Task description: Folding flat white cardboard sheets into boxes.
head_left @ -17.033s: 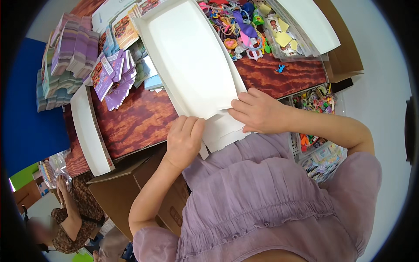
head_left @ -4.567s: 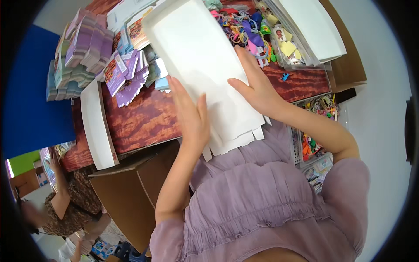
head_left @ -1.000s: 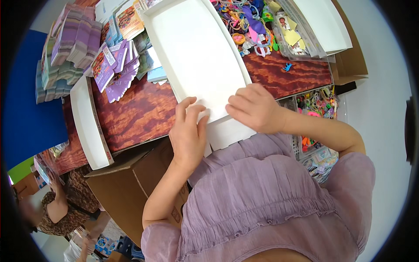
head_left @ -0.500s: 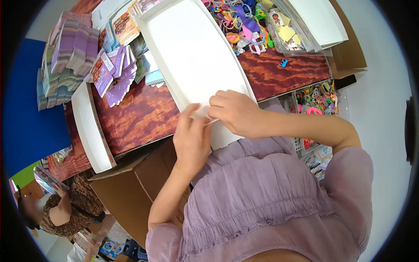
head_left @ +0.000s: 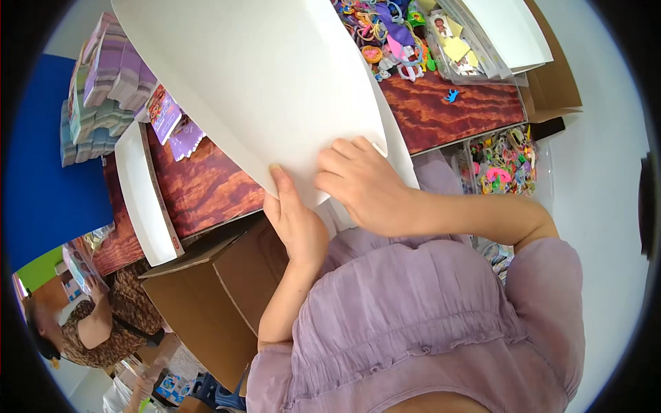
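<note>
A large white cardboard sheet (head_left: 255,89) slants across the middle of the table, its near end towards my body. My left hand (head_left: 297,224) is closed on its near left edge, the thumb lying on top and the fingers underneath. On the near right part of the cardboard my right hand (head_left: 365,180) rests with curled fingers that grip or press its edge. Another white cardboard flap (head_left: 396,148) shows under and to the right of the sheet. The sheet hides part of the purple printed packets (head_left: 184,141) behind it.
Stacked bundles of packets (head_left: 110,76) stand at the far left, near a narrow white box tray (head_left: 144,193). Small colourful toys (head_left: 385,34) lie at the back right, with a blue figure (head_left: 451,96) nearby. A brown carton (head_left: 206,282) stands below. Another person (head_left: 103,330) works at lower left.
The long white tray shape has given way to a broader white sheet, raised and spread to the left over the packets. My left hand has closed on its edge; both hands stay near its near end.
</note>
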The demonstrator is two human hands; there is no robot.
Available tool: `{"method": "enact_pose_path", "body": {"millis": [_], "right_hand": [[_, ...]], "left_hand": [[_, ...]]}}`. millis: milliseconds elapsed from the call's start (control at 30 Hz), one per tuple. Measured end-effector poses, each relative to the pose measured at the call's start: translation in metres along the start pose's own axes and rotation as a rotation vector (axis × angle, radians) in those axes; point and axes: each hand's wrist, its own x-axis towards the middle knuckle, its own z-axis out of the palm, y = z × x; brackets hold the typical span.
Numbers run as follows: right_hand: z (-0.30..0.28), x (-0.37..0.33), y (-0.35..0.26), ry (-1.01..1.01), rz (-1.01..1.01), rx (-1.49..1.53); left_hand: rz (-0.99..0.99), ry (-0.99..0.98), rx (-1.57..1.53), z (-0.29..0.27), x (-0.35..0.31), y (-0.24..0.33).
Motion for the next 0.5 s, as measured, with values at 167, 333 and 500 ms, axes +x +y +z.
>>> {"method": "enact_pose_path", "body": {"millis": [167, 333, 500], "right_hand": [[-0.004, -0.001, 0.007, -0.099, 0.04, -0.029], [-0.015, -0.005, 0.021, 0.131, -0.219, -0.461], [-0.03, 0.011, 0.026, 0.03, -0.157, -0.433]], "left_hand": [[0.028, 0.118, -0.025, 0.009, 0.003, -0.007], [0.093, 0.095, 0.149, -0.004, 0.016, 0.011], [0.109, 0.156, 0.112, 0.003, 0.017, 0.012]]}}
